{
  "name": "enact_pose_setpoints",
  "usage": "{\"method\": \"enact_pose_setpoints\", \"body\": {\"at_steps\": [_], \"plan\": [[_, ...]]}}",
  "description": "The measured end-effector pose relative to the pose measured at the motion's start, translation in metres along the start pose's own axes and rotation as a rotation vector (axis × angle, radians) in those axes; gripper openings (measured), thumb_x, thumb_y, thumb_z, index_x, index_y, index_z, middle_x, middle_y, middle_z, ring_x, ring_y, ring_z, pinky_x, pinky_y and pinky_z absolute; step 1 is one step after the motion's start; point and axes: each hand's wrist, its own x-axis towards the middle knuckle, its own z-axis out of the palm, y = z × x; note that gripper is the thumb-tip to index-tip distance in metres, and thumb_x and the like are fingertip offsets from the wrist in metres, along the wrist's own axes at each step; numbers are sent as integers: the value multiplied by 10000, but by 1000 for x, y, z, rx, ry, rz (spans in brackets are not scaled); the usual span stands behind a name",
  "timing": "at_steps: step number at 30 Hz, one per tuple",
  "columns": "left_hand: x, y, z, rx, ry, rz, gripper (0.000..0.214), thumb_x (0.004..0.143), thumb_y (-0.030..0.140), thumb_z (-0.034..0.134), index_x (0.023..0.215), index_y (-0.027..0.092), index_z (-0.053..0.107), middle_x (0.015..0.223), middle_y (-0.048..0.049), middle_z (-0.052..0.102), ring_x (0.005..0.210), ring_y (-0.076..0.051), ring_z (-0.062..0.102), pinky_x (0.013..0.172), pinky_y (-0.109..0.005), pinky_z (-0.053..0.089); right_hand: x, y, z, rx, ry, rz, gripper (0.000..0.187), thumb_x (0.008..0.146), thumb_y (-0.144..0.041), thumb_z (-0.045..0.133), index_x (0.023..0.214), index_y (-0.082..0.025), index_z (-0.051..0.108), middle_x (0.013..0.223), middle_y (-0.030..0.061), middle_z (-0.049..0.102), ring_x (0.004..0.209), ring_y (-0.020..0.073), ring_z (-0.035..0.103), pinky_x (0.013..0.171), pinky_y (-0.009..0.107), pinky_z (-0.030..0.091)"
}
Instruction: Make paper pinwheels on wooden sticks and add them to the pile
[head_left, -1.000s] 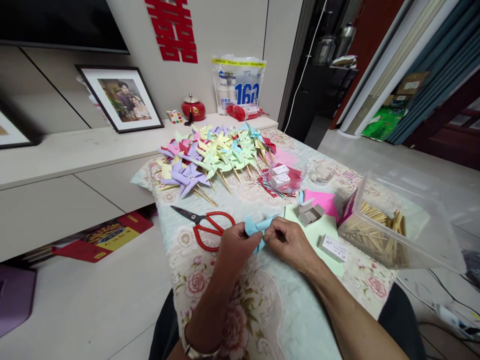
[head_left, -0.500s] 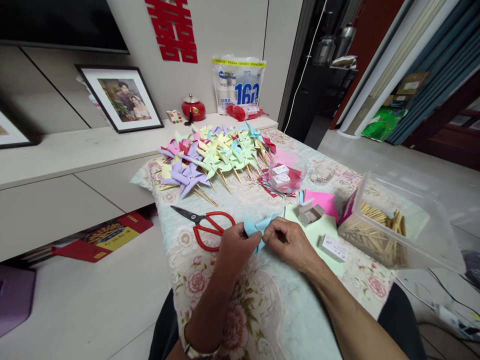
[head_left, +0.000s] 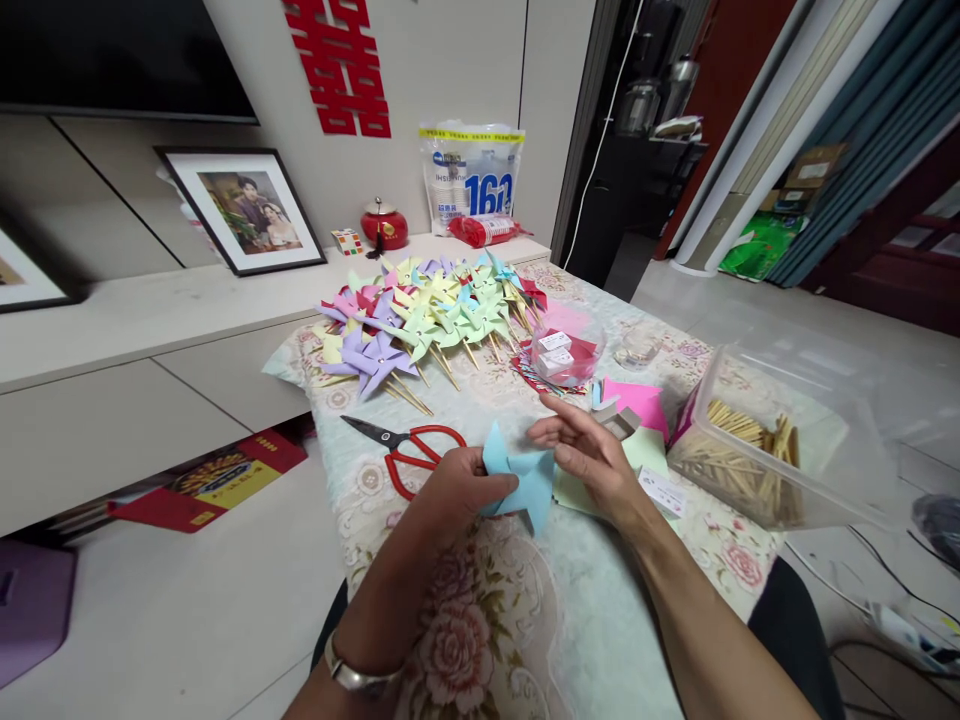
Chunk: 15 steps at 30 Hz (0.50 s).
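Note:
My left hand pinches a light blue paper pinwheel by its left side, just above the flowered tablecloth. Beside it, my right hand has its fingers stretched out and apart, holding nothing, close to the pinwheel's right edge. Red-handled scissors lie left of my left hand. A small grey box sits just beyond my right hand on green and pink paper sheets.
A heap of finished coloured pinwheels on sticks covers the table's far end. A clear tub of wooden sticks stands at right. A clear bowl with small white boxes sits mid-table. A low cabinet with a framed photo runs along the left.
My right hand let go of the blue pinwheel and opened, lifting away to the right. My left hand keeps the pinwheel, which has turned to show its blades. The view shifted slightly.

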Motion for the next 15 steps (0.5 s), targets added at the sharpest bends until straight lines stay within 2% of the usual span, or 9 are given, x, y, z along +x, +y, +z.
{"method": "enact_pose_setpoints", "body": {"at_steps": [3,6,10,15], "plan": [[0,11,-6,90,-85,-6,152,591,279,760,633,140,716,563,-25,636,486,-121,493,510,-238,376,-1,-3,2,48,-138,76,708,829,-475,723,1451,-242,476,1054,77,688,931,220,648,820,363,495],[4,16,-11,216,-134,-6,127,609,278,724,622,154,698,552,-12,608,480,-117,459,503,-237,333,-2,-6,4,20,-199,122,747,812,-418,750,1466,-214,451,996,50,666,879,188,629,755,314,472],[12,12,-14,373,-153,0,116,634,273,677,655,163,707,553,9,583,478,-118,437,496,-241,304,-2,-8,9,-89,-202,175,784,775,-318,771,1470,-187,432,920,10,634,822,161,610,735,296,454],[18,9,-13,511,-195,-9,113,633,260,641,668,155,658,551,47,499,512,-108,390,511,-242,278,-2,-5,12,-217,-170,170,739,766,-217,714,1456,-176,453,841,-16,603,763,155,572,707,295,435]]}}
